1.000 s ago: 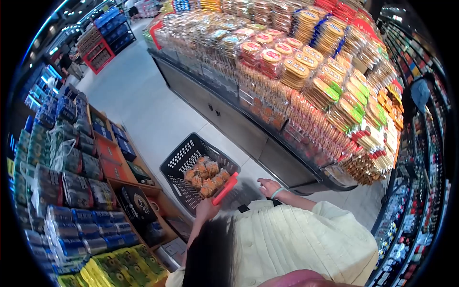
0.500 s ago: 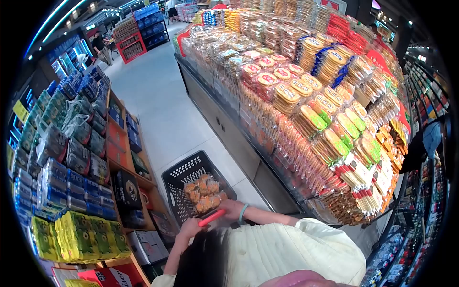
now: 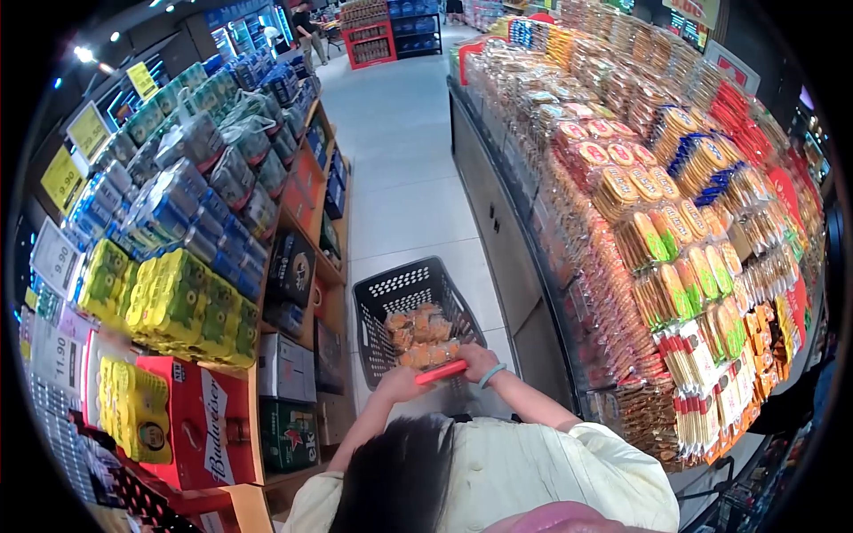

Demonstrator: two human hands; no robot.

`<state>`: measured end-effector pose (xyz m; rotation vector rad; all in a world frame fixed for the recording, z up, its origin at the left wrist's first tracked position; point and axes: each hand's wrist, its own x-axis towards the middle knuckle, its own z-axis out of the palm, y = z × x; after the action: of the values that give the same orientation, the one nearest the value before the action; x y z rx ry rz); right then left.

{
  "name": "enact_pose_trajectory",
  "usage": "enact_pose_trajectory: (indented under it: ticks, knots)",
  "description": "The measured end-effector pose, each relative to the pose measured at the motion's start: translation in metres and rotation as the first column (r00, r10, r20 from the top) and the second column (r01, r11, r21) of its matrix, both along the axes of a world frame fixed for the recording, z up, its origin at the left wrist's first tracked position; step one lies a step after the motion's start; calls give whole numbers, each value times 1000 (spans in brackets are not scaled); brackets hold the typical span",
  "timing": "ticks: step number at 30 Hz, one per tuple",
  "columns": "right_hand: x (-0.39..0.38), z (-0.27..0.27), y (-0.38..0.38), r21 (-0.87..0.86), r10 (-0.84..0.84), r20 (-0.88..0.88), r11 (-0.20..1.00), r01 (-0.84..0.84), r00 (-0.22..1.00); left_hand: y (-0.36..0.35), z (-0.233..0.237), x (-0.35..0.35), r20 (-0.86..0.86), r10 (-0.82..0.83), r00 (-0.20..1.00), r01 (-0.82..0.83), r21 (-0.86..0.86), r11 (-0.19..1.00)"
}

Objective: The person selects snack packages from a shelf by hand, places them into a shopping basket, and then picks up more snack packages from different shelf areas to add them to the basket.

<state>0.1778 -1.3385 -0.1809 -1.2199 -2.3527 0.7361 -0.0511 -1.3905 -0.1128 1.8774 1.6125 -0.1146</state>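
Observation:
A red handle bar (image 3: 441,371) runs across the near side of a black shopping basket (image 3: 373,311) with a grid of holes in its walls. My left hand (image 3: 400,384) is closed round the left end of the handle. On its right end my right hand (image 3: 479,361) is wrapped, with a pale green band (image 3: 491,375) on the wrist. Inside the basket lie several clear packs of orange-brown snacks (image 3: 421,327). What carries the basket underneath is hidden.
Stacked drink packs (image 3: 191,298) and a red Budweiser box (image 3: 211,425) line the left shelf. To the right stands a long dark counter (image 3: 511,231) heaped with wrapped biscuits (image 3: 657,240). Pale floor tiles (image 3: 400,178) run between them. A person (image 3: 307,34) is far off at the upper left.
The view has swung left, so the aisle, shelves and basket sit further right in the picture. Both hands keep hold of the handle, and the packs remain in the basket.

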Motion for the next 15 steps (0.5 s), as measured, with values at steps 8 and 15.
enact_pose_trajectory:
  ticks: [8,15]
  knots:
    - [-6,4,-44,22,-158,-26,987,159,987,-32,-18,2,123,-98,988,85,111,990]
    - [-1,3,-94,-34,-156,22,987,157,987,-70,-19,0,35,-88,996,85,82,993]
